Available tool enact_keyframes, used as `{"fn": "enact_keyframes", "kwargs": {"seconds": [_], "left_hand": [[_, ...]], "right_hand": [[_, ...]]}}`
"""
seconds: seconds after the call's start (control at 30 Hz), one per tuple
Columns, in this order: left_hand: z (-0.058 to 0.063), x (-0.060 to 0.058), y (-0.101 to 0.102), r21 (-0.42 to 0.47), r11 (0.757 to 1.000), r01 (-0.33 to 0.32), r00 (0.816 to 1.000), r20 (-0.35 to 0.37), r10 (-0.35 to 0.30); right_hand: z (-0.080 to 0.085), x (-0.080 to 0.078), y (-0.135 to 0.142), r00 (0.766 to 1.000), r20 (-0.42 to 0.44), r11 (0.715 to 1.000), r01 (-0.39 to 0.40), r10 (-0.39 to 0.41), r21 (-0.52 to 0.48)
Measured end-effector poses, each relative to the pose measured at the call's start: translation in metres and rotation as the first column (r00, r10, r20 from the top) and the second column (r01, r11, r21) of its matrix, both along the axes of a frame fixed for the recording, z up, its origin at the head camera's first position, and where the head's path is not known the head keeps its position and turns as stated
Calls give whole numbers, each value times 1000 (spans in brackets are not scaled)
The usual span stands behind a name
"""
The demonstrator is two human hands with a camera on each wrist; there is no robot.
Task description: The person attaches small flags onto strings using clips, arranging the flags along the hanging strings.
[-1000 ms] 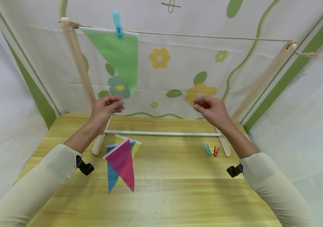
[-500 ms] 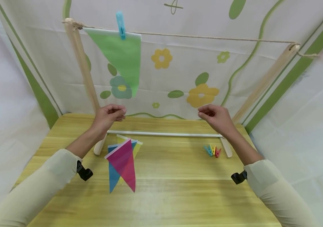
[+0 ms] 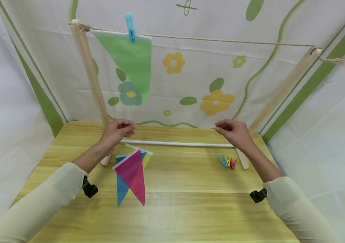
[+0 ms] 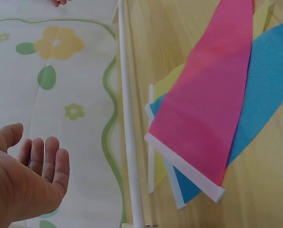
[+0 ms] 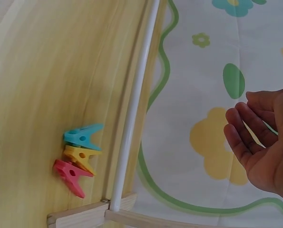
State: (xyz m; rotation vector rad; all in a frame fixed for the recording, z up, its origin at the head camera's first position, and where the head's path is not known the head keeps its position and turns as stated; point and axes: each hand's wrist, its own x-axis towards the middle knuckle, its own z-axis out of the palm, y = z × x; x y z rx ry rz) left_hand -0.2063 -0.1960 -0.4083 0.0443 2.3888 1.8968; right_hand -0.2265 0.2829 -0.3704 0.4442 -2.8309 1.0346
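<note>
My left hand (image 3: 118,132) hovers in front of the left wooden post with its fingers loosely bent and nothing in them. Below it, three pennant flags overlap on the table: a pink flag (image 3: 133,175) on top, a blue flag (image 3: 121,189) and a yellow flag (image 4: 158,171) under it. My right hand (image 3: 234,133), likewise relaxed and holding nothing, is raised by the right post. Under that hand lie blue (image 5: 84,136), yellow (image 5: 82,156) and red (image 5: 72,176) clothespins in a row. A green pennant (image 3: 133,57) hangs from the twine (image 3: 202,39), held by a light blue clothespin (image 3: 130,27).
The twine runs between the left post (image 3: 88,71) and the right post (image 3: 286,89) of a wooden stand. A white rod (image 3: 175,143) joins the feet low above the table (image 3: 184,212). Behind hangs a flower-printed cloth (image 3: 202,71).
Both hands have come down from about the tip of the green pennant to nearer the white rod, staying relaxed. The view has shifted slightly; flags and clothespins lie as before.
</note>
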Motion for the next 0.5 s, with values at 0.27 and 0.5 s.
{"fn": "enact_keyframes", "kwargs": {"seconds": [0.27,0.5], "left_hand": [[-8,1,0,-3,1000,22,1000,0,-22],[-14,4,-4,-22,999,49,999,25,-48]], "right_hand": [[-12,2,6,999,49,1000,11,-11,16],[-21,3,11,998,68,1000,4,-6,29]]}}
